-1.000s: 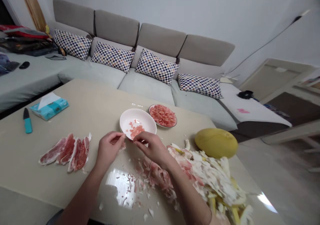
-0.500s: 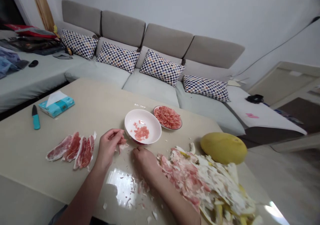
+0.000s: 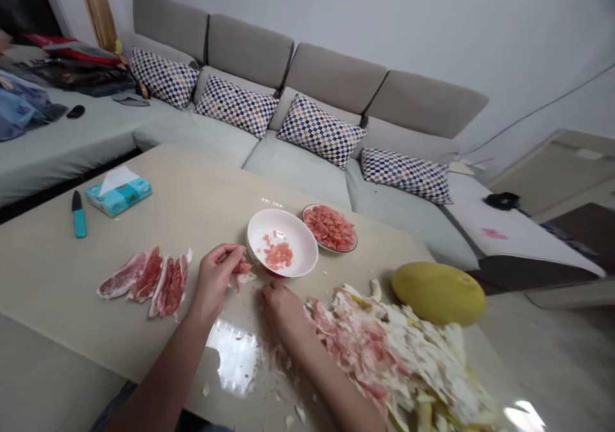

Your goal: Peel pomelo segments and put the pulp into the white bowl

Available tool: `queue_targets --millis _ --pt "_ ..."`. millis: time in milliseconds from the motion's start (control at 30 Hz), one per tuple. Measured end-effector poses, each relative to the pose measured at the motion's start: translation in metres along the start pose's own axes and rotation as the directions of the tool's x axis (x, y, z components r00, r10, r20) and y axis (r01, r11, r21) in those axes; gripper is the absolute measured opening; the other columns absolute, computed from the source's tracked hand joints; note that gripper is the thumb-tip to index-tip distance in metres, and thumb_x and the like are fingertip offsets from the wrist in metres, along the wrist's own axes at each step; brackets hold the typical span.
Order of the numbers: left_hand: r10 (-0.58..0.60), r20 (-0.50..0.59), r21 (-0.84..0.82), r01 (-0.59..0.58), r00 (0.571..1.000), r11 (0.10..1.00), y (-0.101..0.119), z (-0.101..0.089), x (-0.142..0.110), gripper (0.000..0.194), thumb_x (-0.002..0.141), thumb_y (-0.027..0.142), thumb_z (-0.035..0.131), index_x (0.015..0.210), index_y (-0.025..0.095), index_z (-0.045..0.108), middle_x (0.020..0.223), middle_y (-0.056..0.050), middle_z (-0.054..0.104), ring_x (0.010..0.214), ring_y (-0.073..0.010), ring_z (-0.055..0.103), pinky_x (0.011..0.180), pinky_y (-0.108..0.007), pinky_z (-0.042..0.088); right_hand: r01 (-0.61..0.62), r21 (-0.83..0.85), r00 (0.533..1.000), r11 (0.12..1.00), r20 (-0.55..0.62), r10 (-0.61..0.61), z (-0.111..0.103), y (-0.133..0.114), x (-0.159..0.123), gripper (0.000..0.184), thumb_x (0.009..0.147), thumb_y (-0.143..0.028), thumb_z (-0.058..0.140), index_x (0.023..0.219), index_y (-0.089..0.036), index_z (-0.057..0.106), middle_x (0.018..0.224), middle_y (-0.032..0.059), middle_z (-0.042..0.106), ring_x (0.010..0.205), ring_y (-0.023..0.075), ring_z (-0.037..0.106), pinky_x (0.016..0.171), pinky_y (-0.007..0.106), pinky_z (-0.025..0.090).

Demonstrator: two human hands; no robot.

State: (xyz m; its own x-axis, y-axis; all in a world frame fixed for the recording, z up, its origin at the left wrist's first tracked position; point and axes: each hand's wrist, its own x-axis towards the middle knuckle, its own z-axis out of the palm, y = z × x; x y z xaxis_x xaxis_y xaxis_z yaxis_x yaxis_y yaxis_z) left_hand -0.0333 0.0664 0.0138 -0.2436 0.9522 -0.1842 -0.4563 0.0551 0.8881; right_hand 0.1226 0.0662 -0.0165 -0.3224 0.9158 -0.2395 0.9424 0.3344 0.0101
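Note:
My left hand (image 3: pixel 220 275) pinches a piece of pink pomelo segment (image 3: pixel 243 268), its pale membrane hanging down, just left of a white bowl (image 3: pixel 302 247). Loose bits of pomelo flesh (image 3: pixel 277 255) lie in that bowl. My right hand (image 3: pixel 283 307) is closed low over the table, right below the bowl's near rim; whatever its fingertips hold is hidden. Several unpeeled pomelo segments (image 3: pixel 150 281) rest in a row to the left. Behind the bowl, a dark-rimmed plate (image 3: pixel 356 245) is heaped with peeled pomelo flesh (image 3: pixel 330 226).
A pile of membranes and peel (image 3: pixel 384 342) spreads beside my right forearm. Beyond it sits a whole yellow pomelo (image 3: pixel 438 292). A teal-handled knife (image 3: pixel 79 220) and a tissue pack (image 3: pixel 120 193) lie at the far left. Scraps dot the glossy table (image 3: pixel 192 182); a sofa (image 3: pixel 307 169) stands behind.
The whole view has shifted slightly, so things appear a little farther right. Both hands keep nearly the same pose by the bowl, the left still pinching the pomelo piece.

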Motion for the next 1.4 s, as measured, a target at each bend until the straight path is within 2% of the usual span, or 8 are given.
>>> queue_targets --millis 533,700,800,867,933,1100,1233,1400 --pt "-0.016 -0.014 -0.046 0.015 1.0 0.999 0.0 0.0 0.0 0.031 0.068 0.042 0.078 0.08 0.015 0.067 0.06 -0.002 0.067 0.053 -0.0141 0.065 0.039 -0.016 0.041 0.129 0.138 0.986 0.982 -0.12 -0.113 0.014 -0.01 0.014 0.019 0.082 -0.007 0.051 0.081 -0.012 0.069 0.083 0.0108 0.069 0.07 0.0182 0.062 0.059 0.025 0.038" --pt "-0.022 -0.026 -0.06 0.02 0.999 0.998 0.0 -0.001 0.0 0.033 0.066 0.043 0.079 0.08 0.015 0.067 0.06 -0.001 0.067 0.053 -0.0144 0.066 0.041 -0.018 0.042 0.162 0.203 0.967 0.966 -0.228 -0.115 -0.006 -0.005 0.004 0.01 0.076 -0.01 0.059 0.073 -0.014 0.067 0.075 0.0076 0.067 0.065 0.017 0.06 0.059 0.025 0.04" --pt "-0.023 -0.023 -0.074 0.021 0.999 0.997 0.0 -0.001 0.0 0.033 0.066 0.043 0.079 0.08 0.016 0.067 0.065 0.0 0.066 0.054 -0.0146 0.066 0.039 -0.017 0.041 0.19 0.253 0.922 0.949 -0.379 -0.083 -0.033 0.015 -0.001 0.018 0.088 -0.015 0.048 0.092 -0.016 0.066 0.088 0.0071 0.066 0.075 0.0163 0.061 0.069 0.025 0.045" --pt "-0.023 -0.021 -0.081 0.022 1.0 0.996 0.0 -0.001 0.0 0.032 0.067 0.042 0.079 0.08 0.016 0.067 0.066 0.0 0.065 0.054 -0.0142 0.066 0.038 -0.017 0.04 0.257 0.351 0.792 0.9 -0.61 0.011 -0.047 0.033 0.002 0.022 0.09 -0.015 0.046 0.098 -0.017 0.066 0.096 0.0089 0.066 0.078 0.0175 0.062 0.072 0.027 0.049" --pt "-0.027 -0.02 -0.084 0.026 0.999 0.996 0.0 0.0 0.0 0.032 0.067 0.042 0.079 0.079 0.015 0.066 0.065 0.0 0.064 0.053 -0.0139 0.065 0.037 -0.017 0.04 0.301 0.311 0.742 0.901 -0.67 -0.017 -0.054 0.046 0.007 0.025 0.086 -0.011 0.046 0.094 -0.018 0.069 0.104 0.0115 0.067 0.091 0.0221 0.063 0.081 0.033 0.049" --pt "-0.014 -0.019 -0.098 0.012 1.0 0.995 0.001 -0.001 0.0 0.032 0.068 0.041 0.078 0.08 0.014 0.066 0.066 0.0 0.064 0.054 -0.0131 0.064 0.04 -0.017 0.042 0.311 0.281 0.775 0.908 -0.629 -0.07 -0.038 0.031 -0.014 0.02 0.091 -0.015 0.049 0.089 -0.017 0.069 0.095 0.0108 0.068 0.089 0.0225 0.061 0.08 0.032 0.047" --pt "-0.019 -0.022 -0.098 0.017 1.0 0.995 0.001 0.0 0.0 0.031 0.068 0.041 0.077 0.08 0.014 0.066 0.066 0.0 0.064 0.055 -0.0138 0.064 0.039 -0.017 0.04 0.448 0.29 0.891 0.846 -0.223 -0.395 -0.007 -0.011 -0.045 0.016 0.083 -0.009 0.058 0.085 -0.02 0.069 0.086 0.0036 0.068 0.079 0.0158 0.063 0.068 0.021 0.044" --pt "-0.034 -0.028 -0.097 0.031 0.999 0.995 0.002 0.001 -0.001 0.03 0.067 0.039 0.078 0.078 0.014 0.066 0.063 0.0 0.065 0.053 -0.0134 0.064 0.041 -0.018 0.041 0.356 0.187 0.934 0.915 -0.109 -0.341 0.018 -0.034 -0.043 0.014 0.083 -0.012 0.057 0.076 -0.016 0.068 0.079 0.0066 0.068 0.07 0.0169 0.062 0.06 0.024 0.039"
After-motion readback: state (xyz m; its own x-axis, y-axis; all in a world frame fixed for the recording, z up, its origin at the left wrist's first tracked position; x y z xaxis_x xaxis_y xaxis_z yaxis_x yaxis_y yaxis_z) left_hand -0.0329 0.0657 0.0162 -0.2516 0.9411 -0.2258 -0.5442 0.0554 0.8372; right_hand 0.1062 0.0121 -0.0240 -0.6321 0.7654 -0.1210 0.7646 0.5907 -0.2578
